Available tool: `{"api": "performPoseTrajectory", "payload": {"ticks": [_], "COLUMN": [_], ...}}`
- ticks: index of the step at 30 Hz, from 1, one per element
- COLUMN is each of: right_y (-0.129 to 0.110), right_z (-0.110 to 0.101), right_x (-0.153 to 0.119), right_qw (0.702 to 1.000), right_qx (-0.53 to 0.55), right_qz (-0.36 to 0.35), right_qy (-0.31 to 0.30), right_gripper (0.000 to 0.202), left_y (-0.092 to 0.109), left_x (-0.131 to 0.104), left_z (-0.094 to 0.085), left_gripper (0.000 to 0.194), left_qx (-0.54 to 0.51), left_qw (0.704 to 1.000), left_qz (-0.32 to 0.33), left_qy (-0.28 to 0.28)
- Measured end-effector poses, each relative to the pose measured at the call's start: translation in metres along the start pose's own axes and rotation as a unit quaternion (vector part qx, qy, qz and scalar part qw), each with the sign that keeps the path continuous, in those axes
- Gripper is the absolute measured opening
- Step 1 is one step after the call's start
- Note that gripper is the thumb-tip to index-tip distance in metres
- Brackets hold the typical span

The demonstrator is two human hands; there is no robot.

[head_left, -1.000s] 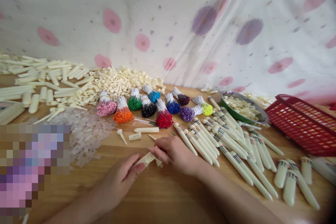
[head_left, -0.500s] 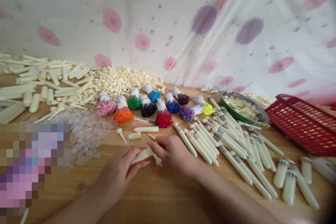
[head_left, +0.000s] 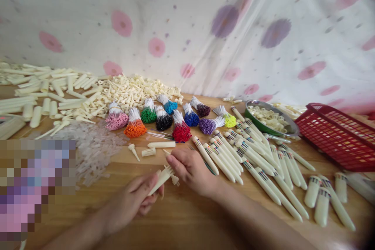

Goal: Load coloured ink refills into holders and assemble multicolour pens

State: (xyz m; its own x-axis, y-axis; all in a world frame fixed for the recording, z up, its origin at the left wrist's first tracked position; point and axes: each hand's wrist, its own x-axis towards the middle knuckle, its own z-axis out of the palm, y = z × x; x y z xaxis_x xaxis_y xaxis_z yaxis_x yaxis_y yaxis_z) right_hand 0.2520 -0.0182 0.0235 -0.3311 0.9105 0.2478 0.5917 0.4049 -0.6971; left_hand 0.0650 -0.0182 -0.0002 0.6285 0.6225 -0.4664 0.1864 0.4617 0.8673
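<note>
In my left hand [head_left: 143, 193] is a cream pen barrel [head_left: 160, 181], tilted up to the right, its slotted end at my right fingertips. My closed right hand [head_left: 189, 170] is at that end. A small cream plastic pen part [head_left: 175, 180] shows under its fingers, and a pointed cream tip pokes out above them. Thin dark and green lines show behind the right hand; I cannot tell whether it holds them. Just beyond lie a cream pen tube [head_left: 161, 145], a short slotted collar [head_left: 148, 152] and a pointed insert [head_left: 134, 152].
Bundles of coloured pen refills [head_left: 181, 129] stand mid-table. Many multicolour pens [head_left: 224, 162] lie to the right, near a metal bowl [head_left: 293, 123] of parts and a red basket [head_left: 336, 136]. Clear short tubes [head_left: 90, 152] and cream parts [head_left: 125, 90] are heaped left.
My left hand has turned and its fingers have curled under the barrel, showing more of it. The barrel tilts up more steeply. The right hand stays almost in place; the view has shifted slightly.
</note>
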Motion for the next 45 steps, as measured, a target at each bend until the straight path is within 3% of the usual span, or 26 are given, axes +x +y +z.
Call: {"api": "performPoseTrajectory", "payload": {"ticks": [3,6,12,16,19,22,25,27,29,31,32,34,36,38,39,41,43,45], "right_y": [-0.001,-0.002,-0.004,-0.005,-0.006,-0.005,0.001,0.005,0.008,0.01,0.011,0.011,0.011,0.011,0.011,0.011,0.011,0.009], "right_z": [0.004,0.002,-0.001,-0.002,-0.002,0.001,0.01,0.016,0.019,0.017,0.013,0.003,-0.004,-0.005,-0.004,0.003,0.009,0.01], "right_x": [-0.001,-0.002,0.0,0.001,0.001,0.001,0.003,0.005,0.008,0.009,0.009,0.008,0.006,0.004,0.004,0.005,0.008,0.011], "right_qw": [0.999,0.995,0.995,0.982,0.977,0.987,0.999,0.997,0.987,0.981,0.984,0.996,0.99,0.96,0.95,0.958,0.966,0.962], "right_qx": [0.049,0.08,0.016,-0.012,0.009,0.024,0.026,0.002,-0.034,-0.052,-0.051,-0.055,-0.103,-0.175,-0.207,-0.245,-0.251,-0.242], "right_qz": [-0.003,-0.013,-0.098,-0.186,-0.212,-0.157,-0.026,0.079,0.158,0.184,0.168,0.073,-0.089,-0.217,-0.234,-0.143,-0.003,0.077], "right_qy": [-0.025,-0.051,-0.004,0.007,0.01,0.021,0.028,0.019,0.003,-0.012,-0.014,0.0,0.023,0.02,0.007,-0.032,-0.069,-0.096], "right_gripper": [0.037,0.037,0.035,0.035,0.035,0.036,0.037,0.039,0.041,0.043,0.043,0.04,0.04,0.041,0.043,0.044,0.042,0.042], "left_y": [0.005,0.007,0.003,-0.001,0.001,0.003,0.002,0.0,-0.002,-0.001,0.001,0.005,0.009,0.011,0.011,0.01,0.01,0.01], "left_x": [-0.007,-0.011,-0.008,-0.006,-0.007,-0.006,-0.001,0.004,0.006,0.007,0.007,0.005,0.004,0.004,0.005,0.007,0.01,0.01], "left_z": [0.003,0.004,0.001,-0.001,0.0,0.003,0.006,0.007,0.006,0.005,0.004,0.002,-0.001,-0.004,-0.005,-0.006,-0.004,-0.002], "left_gripper": [0.048,0.045,0.041,0.042,0.044,0.046,0.047,0.044,0.035,0.028,0.027,0.032,0.042,0.047,0.047,0.047,0.044,0.033], "left_qx": [-0.104,-0.177,-0.302,-0.345,-0.341,-0.3,-0.153,0.025,0.215,0.332,0.349,0.286,0.15,0.059,0.061,0.122,0.188,0.24], "left_qw": [0.987,0.969,0.919,0.877,0.868,0.906,0.977,0.999,0.966,0.915,0.907,0.938,0.986,0.995,0.992,0.989,0.982,0.962], "left_qz": [-0.089,-0.108,-0.144,-0.183,-0.194,-0.169,-0.107,-0.033,0.064,0.122,0.129,0.108,0.036,-0.063,-0.085,-0.07,-0.01,0.056], "left_qy": [-0.079,-0.136,-0.208,-0.28,-0.304,-0.247,-0.098,0.02,0.131,0.192,0.196,0.161,0.069,-0.051,-0.077,-0.05,0.032,0.117]}}
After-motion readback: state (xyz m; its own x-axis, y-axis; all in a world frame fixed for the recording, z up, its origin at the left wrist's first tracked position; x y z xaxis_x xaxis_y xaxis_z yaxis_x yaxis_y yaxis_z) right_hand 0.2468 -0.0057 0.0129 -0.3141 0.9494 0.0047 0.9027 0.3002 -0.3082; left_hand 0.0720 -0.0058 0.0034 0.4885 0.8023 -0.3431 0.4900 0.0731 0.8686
